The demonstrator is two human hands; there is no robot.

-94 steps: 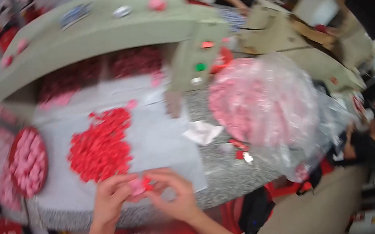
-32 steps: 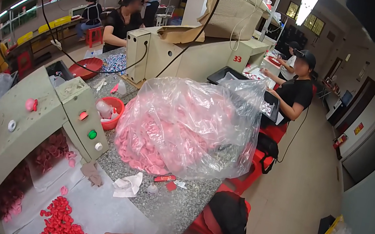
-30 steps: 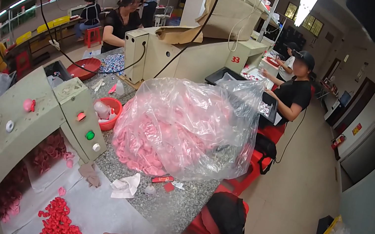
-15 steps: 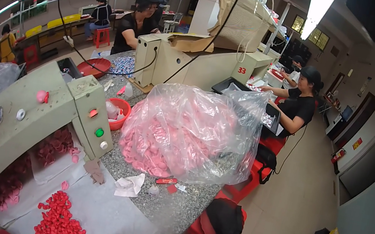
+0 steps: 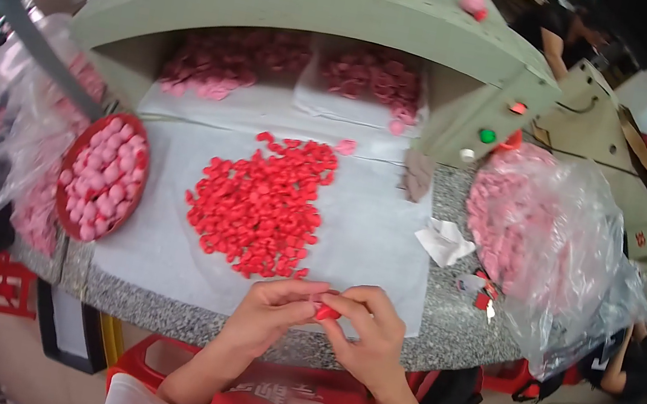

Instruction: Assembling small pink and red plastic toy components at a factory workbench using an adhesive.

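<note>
Both forearms converge over the front edge of the table. The right hand pinches a small red piece near that edge. The left hand adjoins it, fingers bent; its grip cannot be determined. Red pile: behind both hands.

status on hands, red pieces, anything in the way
Right hand pinching red piece. Left hand close beside it. Red pile beyond, on white sheet. Hands unobstructed.

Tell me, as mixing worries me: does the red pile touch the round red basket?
Apart: the head view shows white paper between the red pile and the round basket.
</note>
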